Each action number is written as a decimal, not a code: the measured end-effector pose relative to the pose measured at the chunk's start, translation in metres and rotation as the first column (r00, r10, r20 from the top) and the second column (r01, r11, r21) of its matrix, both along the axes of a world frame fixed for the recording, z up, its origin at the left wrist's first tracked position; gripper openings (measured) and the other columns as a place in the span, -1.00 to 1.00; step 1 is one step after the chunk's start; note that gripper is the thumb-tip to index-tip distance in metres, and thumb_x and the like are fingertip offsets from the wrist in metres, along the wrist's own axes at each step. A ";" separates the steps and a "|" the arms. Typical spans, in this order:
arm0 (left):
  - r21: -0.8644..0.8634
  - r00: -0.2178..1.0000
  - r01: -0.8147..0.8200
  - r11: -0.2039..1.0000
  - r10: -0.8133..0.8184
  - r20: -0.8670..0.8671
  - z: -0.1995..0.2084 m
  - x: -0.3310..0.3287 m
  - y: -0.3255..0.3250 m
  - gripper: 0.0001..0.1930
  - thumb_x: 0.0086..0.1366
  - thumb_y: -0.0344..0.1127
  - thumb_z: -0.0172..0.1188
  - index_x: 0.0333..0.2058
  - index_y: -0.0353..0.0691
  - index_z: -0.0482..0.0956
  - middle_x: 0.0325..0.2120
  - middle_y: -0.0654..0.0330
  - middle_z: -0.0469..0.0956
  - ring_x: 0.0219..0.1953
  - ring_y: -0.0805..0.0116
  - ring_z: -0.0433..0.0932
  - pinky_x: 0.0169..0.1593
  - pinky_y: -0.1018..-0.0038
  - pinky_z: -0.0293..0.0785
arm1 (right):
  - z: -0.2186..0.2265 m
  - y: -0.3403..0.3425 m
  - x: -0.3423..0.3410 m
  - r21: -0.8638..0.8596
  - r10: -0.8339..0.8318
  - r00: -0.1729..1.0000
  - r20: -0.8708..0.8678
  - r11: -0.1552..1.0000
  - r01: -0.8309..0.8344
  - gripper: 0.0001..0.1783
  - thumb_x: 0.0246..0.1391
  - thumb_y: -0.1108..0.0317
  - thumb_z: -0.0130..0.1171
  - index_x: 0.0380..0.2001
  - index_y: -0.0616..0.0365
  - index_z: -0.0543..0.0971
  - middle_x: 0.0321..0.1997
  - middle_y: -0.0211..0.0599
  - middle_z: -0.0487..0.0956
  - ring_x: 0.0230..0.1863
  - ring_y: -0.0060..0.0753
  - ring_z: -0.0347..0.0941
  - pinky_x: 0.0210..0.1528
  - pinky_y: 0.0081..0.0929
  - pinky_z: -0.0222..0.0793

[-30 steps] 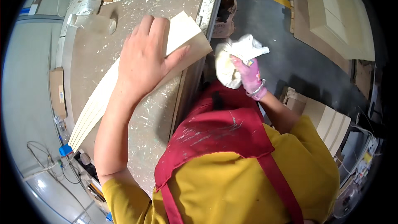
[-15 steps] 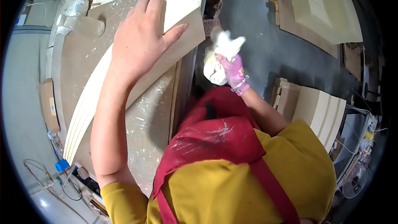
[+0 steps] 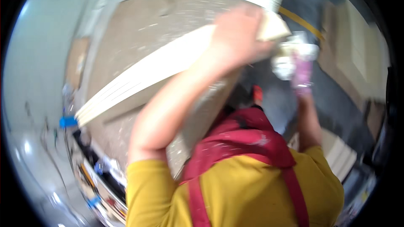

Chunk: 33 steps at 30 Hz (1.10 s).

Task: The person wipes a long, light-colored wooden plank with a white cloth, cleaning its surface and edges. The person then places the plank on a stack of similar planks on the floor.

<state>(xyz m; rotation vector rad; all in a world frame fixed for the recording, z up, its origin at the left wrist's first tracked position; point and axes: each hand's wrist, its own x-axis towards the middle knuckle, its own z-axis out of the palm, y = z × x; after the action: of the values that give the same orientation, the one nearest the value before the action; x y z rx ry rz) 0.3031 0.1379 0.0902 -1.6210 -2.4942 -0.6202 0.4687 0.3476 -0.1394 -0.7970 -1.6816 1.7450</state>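
Note:
My bare left hand (image 3: pixel 237 35), smeared by motion, lies over the right end of a long curved pale panel (image 3: pixel 168 54), its thumb toward the near side and its fingers bent over the top. The panel has several layered lines along it and lies across the workbench (image 3: pixel 176 12). Out to the right, my right hand (image 3: pixel 302 73), in a pink glove, is closed on a crumpled white cloth (image 3: pixel 284 65). The cloth hangs over the floor, just off the panel's right end. Its lower part is bunched and blurred.
A blue clamp-like piece (image 3: pixel 68 121) sits at the panel's left tip. Pale boards (image 3: pixel 355 54) stand at the far right, and more curved pieces (image 3: pixel 336 153) are near my right elbow. Tools and clutter (image 3: pixel 99 180) fill a shelf at lower left.
The view has turned, so bench, panel and both hands appear farther right. My left hand stays on the panel end, and the cloth in my right hand now appears close to that end.

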 end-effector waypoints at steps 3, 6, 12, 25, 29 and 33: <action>-0.048 0.998 -0.062 0.997 0.062 0.014 0.001 0.000 0.001 -0.39 0.01 0.00 0.26 -0.08 -0.35 0.42 -0.23 -0.12 0.49 -0.13 -0.05 0.51 -0.07 0.15 0.43 | 0.065 0.041 -0.094 0.088 0.138 0.941 -0.310 0.989 -0.116 -0.56 0.18 0.30 0.14 0.09 0.28 0.45 0.01 -0.24 0.53 -0.05 -0.47 0.47 0.00 -0.48 0.40; 0.038 1.000 -0.022 0.999 0.022 -0.013 0.002 -0.001 -0.001 -0.40 0.01 0.00 0.27 -0.08 -0.33 0.42 -0.22 -0.09 0.50 -0.13 -0.04 0.51 -0.07 0.18 0.43 | 0.135 0.039 -0.156 0.319 0.565 0.817 0.118 0.758 -0.570 -0.50 0.27 0.19 0.00 0.15 0.33 0.40 0.14 -0.28 0.47 0.13 -0.44 0.37 0.19 -0.51 0.22; 0.125 0.997 -0.040 0.991 0.048 -0.066 -0.012 -0.002 0.003 -0.35 -0.14 0.00 0.41 -0.15 -0.30 0.41 -0.28 -0.02 0.48 -0.19 0.02 0.50 -0.11 0.23 0.39 | 0.192 -0.024 -0.109 0.125 0.576 0.756 -0.311 0.813 -0.568 -0.32 0.30 -0.03 -0.14 0.30 0.23 0.19 0.28 -0.22 0.29 0.30 -0.37 0.19 0.33 -0.44 0.05; -0.149 0.948 -0.182 0.972 0.214 0.237 0.038 -0.034 -0.196 -0.40 0.22 0.17 0.11 -0.03 -0.27 0.46 -0.27 -0.03 0.55 -0.17 -0.04 0.53 -0.08 0.12 0.41 | 0.169 -0.049 -0.099 0.295 0.572 0.793 -0.209 0.810 -0.507 -0.52 0.33 0.22 -0.23 0.13 0.34 0.37 0.19 -0.14 0.40 0.24 -0.28 0.26 0.34 -0.37 0.01; -0.099 0.943 -0.187 0.977 0.207 0.260 0.016 -0.044 -0.213 -0.40 0.24 0.22 0.05 -0.05 -0.24 0.50 -0.23 -0.05 0.56 -0.18 -0.06 0.54 -0.10 0.14 0.44 | 0.168 -0.050 -0.100 0.062 0.628 0.706 -0.327 0.760 -0.647 -0.46 0.32 0.22 -0.24 0.24 0.35 0.25 0.30 -0.07 0.30 0.31 -0.20 0.21 0.40 -0.31 -0.03; 0.087 0.979 -0.203 0.975 0.202 0.016 0.021 -0.077 -0.340 -0.64 0.31 -0.09 0.07 -0.05 -0.17 0.56 -0.03 0.02 0.52 -0.18 0.03 0.58 -0.03 0.26 0.50 | 0.164 -0.040 -0.103 0.133 0.653 0.717 -0.245 0.755 -0.642 -0.45 0.31 0.17 -0.23 0.21 0.34 0.30 0.27 -0.09 0.33 0.29 -0.22 0.24 0.37 -0.31 0.01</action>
<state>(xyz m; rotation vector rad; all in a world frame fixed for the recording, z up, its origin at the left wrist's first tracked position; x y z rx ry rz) 0.2263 -0.2016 0.1115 -1.3149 -2.5541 -0.6986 0.3660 0.3081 0.0244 0.1165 -1.9148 2.1376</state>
